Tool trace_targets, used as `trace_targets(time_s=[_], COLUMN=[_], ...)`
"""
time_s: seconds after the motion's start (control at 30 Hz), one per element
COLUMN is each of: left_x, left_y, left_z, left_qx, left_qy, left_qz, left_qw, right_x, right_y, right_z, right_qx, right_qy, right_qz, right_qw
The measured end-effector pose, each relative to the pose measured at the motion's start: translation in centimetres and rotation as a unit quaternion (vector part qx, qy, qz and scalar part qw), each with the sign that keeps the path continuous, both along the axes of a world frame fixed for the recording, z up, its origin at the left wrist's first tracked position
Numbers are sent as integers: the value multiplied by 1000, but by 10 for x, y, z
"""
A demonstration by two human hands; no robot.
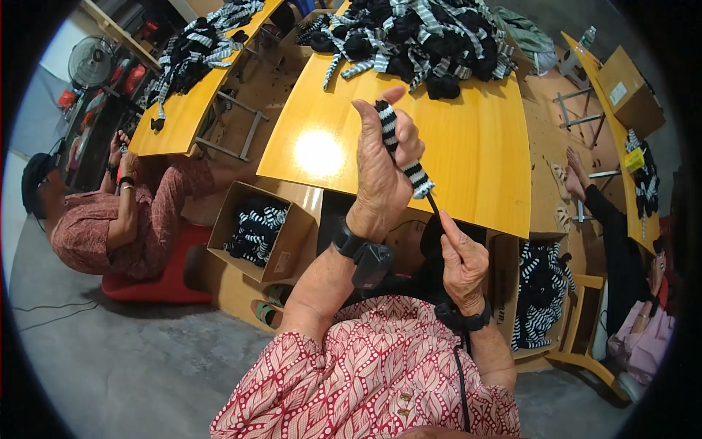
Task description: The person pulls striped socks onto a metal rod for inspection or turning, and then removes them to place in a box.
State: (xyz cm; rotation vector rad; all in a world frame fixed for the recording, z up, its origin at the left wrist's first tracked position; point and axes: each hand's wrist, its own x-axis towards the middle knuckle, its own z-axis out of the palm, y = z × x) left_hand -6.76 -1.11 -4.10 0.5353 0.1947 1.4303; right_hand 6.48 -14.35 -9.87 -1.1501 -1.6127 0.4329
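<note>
My left hand [379,175] is raised over the near edge of the yellow table, closed around a narrow black-and-white striped knitted piece [417,179]. One end of the piece shows above the fingers, and its pale-edged end hangs out below the palm. From that lower end a thin black rod [433,205] runs down to my right hand [466,265]. The fingers of my right hand are closed on the rod, the index finger stretched along it. How far the rod reaches inside the knit is hidden.
A large heap of striped and black knitted pieces [424,36] covers the far part of the table [468,146]. Cardboard boxes of knitted pieces stand below left [281,252] and right [515,293]. Other people sit at side tables, a person on a red stool [157,274] at left.
</note>
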Motion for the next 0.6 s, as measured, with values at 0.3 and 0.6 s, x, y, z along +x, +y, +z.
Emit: trace_targets(time_s=[0.3,0.6], left_x=[7,-11], left_y=[-17,-18], left_z=[10,10], left_qx=[38,10], left_qy=[56,9], left_qz=[-8,29], left_qw=[998,999], right_x=[-4,4], right_y=[4,0], right_z=[3,14], right_qx=[52,49], right_qy=[23,-34], right_qz=[-3,40], right_qw=[998,997])
